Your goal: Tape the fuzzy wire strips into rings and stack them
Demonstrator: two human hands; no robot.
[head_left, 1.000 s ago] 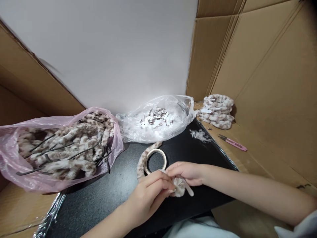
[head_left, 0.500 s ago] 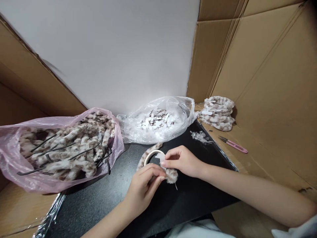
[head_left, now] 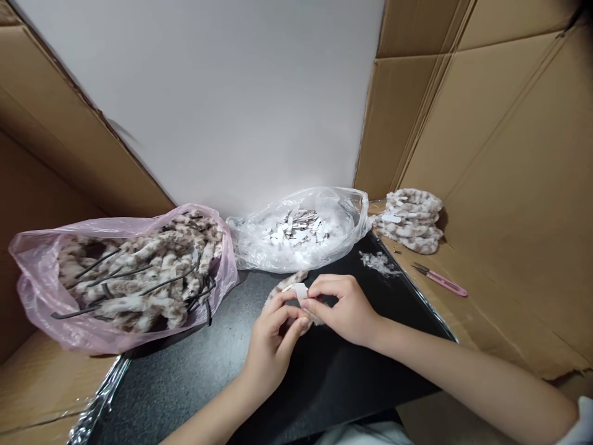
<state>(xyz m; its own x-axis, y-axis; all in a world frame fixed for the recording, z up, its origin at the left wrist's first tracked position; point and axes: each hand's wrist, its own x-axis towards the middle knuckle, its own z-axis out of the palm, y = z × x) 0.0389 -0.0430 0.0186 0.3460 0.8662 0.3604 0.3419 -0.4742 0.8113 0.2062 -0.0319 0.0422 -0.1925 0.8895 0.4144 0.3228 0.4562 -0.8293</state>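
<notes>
My right hand [head_left: 347, 307] pinches a small white tag [head_left: 301, 290] between thumb and fingers, above the middle of the black tabletop [head_left: 194, 383]. Close against it on the left, my left hand [head_left: 275, 337] has its thumb and fingertips closed at the tag's lower side; what they hold is too small to make out. Behind the fingers lies a fluffy brown-and-white strip [head_left: 282, 285], mostly hidden by both hands. The roll of tape is largely covered by my left fingers.
A pink bag [head_left: 34, 266] of fluffy pieces and black cords lies left. A clear bag [head_left: 245, 247] of white tags sits behind. Fluffy bundles [head_left: 417, 219], pink-handled snippers [head_left: 445, 283] and fluff scraps [head_left: 380, 264] are at the right. Cardboard walls [head_left: 504, 167] stand around.
My hands have come closer together, with the fingers now covering most of the tape roll and the fluffy strip's lower end. The whole view has shifted slightly.
</notes>
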